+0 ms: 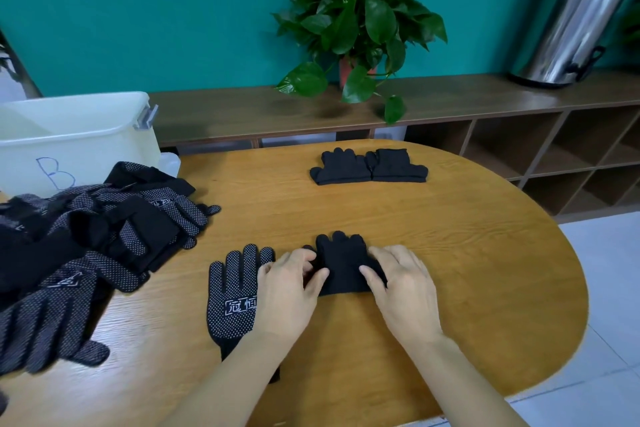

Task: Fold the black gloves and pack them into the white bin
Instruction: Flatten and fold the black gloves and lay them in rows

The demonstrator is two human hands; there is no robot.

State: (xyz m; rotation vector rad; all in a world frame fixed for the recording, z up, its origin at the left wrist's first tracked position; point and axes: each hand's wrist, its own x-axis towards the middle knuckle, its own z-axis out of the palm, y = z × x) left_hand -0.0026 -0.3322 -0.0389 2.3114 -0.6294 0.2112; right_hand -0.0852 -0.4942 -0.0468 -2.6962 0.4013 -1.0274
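Note:
A folded black glove lies at the middle of the wooden table. My left hand pinches its left edge between thumb and fingers. My right hand holds its right edge, thumb on top. A dotted black glove lies flat, palm up, just left of my left hand, partly under my wrist. Two folded gloves sit side by side at the far side of the table. A heap of dotted black gloves covers the table's left. The white bin, marked "B", stands at the far left.
Behind the table runs a low wooden shelf unit with a potted plant and a steel pedal bin. White tiled floor lies to the right of the table.

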